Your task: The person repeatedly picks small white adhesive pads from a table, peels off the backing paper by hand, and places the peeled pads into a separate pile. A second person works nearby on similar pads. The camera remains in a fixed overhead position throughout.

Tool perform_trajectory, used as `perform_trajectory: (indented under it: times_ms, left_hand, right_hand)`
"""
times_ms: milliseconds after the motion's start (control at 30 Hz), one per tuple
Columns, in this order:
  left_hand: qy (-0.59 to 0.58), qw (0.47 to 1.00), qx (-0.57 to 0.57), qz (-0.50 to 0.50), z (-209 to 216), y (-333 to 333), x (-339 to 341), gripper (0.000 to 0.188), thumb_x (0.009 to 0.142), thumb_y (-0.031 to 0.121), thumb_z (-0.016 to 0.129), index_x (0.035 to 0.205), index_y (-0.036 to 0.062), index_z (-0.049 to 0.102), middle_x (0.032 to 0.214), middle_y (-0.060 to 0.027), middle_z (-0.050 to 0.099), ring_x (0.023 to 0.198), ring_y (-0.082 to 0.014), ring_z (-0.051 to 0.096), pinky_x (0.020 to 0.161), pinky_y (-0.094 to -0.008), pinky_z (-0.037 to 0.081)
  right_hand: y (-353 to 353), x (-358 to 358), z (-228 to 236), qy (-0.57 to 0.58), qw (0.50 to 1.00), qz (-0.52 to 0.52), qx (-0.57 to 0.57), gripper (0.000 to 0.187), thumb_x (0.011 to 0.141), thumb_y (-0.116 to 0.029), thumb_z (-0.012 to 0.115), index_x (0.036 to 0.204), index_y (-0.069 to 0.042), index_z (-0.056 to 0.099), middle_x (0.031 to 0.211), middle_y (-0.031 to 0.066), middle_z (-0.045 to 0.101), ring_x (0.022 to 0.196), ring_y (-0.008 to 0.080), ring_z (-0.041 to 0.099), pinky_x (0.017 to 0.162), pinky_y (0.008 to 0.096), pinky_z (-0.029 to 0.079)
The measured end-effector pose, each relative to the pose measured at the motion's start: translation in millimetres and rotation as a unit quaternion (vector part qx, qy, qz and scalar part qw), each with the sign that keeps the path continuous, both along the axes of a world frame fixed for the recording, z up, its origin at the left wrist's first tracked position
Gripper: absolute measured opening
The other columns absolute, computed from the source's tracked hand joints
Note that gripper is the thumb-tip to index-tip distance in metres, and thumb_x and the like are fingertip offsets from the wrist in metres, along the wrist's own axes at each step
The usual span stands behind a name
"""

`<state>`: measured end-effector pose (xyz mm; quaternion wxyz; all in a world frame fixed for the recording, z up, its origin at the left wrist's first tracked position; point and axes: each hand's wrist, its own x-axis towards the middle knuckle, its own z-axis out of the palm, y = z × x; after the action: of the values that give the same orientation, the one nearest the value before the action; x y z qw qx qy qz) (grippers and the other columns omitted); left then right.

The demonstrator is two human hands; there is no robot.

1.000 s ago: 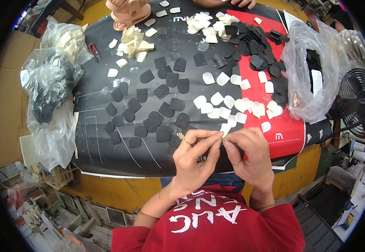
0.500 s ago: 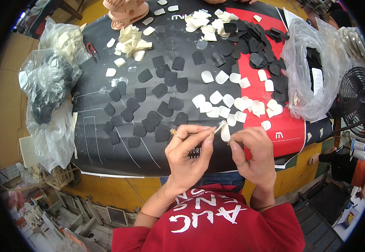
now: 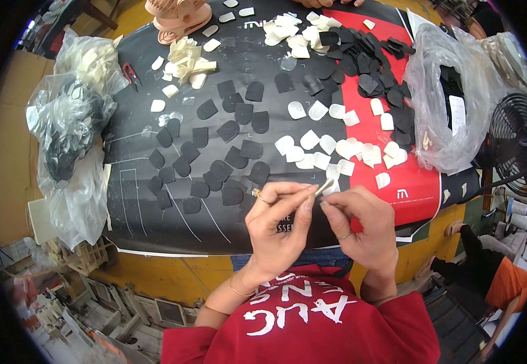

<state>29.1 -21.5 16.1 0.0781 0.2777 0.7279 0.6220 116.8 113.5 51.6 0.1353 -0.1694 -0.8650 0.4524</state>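
Observation:
My left hand (image 3: 278, 224) pinches a cream, round-ended pad (image 3: 325, 186) between thumb and fingers, its thin edge turned toward me. Close to its right, my right hand (image 3: 363, 221) is closed with thumb and forefinger together. Whether anything sits between those fingertips is too small to tell. Just beyond my hands lie several loose white pads (image 3: 321, 160) of the same shape. Loose black pads (image 3: 228, 131) are scattered over the mat to the left.
Cream pads heap at a pile (image 3: 188, 60) beside a pinkish stand (image 3: 178, 18); black pads pile (image 3: 369, 57) far right. Red-handled snips (image 3: 132, 76) lie near plastic bags (image 3: 72, 130). Another bag (image 3: 448, 103) and a fan (image 3: 515, 142) stand right. Another person's hands (image 3: 330, 2) show at the far edge.
My left hand has shifted slightly right and tilted the pad up. My right hand's fingertips have come nearer to it. At the right, a person in orange has come further into view.

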Motion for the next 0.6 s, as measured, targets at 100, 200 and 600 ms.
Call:
perform_trajectory:
  times_ms: [100,200,600]
  left_hand:
    - [-0.001,1.000,0.000,-0.011,1.6,0.5,3.5,0.022,0.087,-0.003,0.069,0.108,0.0021,0.075,0.100,-0.0105,0.067,0.083,-0.0168,0.067,0.071,-0.0269,0.054]
    - [0.025,1.000,-0.003,-0.014,2.0,-0.6,2.3,0.023,0.087,-0.004,0.069,0.108,0.0028,0.075,0.100,-0.0106,0.067,0.082,-0.0170,0.067,0.071,-0.0270,0.054]
    - [0.033,0.999,-0.009,-0.011,0.6,0.7,0.8,0.019,0.085,-0.003,0.072,0.104,0.0017,0.075,0.096,-0.0104,0.067,0.081,-0.0186,0.067,0.069,-0.0278,0.053]
  right_hand:
    - [-0.5,-5.8,-2.4,0.044,0.997,0.037,0.054,0.010,0.088,-0.005,0.070,0.095,0.000,0.065,0.075,0.0094,0.060,0.060,0.0227,0.055,0.054,0.0332,0.042]
    - [1.0,-5.9,-2.4,0.048,0.995,0.051,0.069,0.010,0.088,-0.005,0.071,0.095,0.000,0.065,0.075,0.0092,0.060,0.060,0.0239,0.055,0.056,0.0341,0.042]
    - [2.0,-6.5,-1.8,0.027,0.995,0.046,0.088,0.009,0.084,-0.004,0.069,0.092,-0.002,0.065,0.074,0.0076,0.061,0.059,0.0233,0.053,0.057,0.0335,0.040]
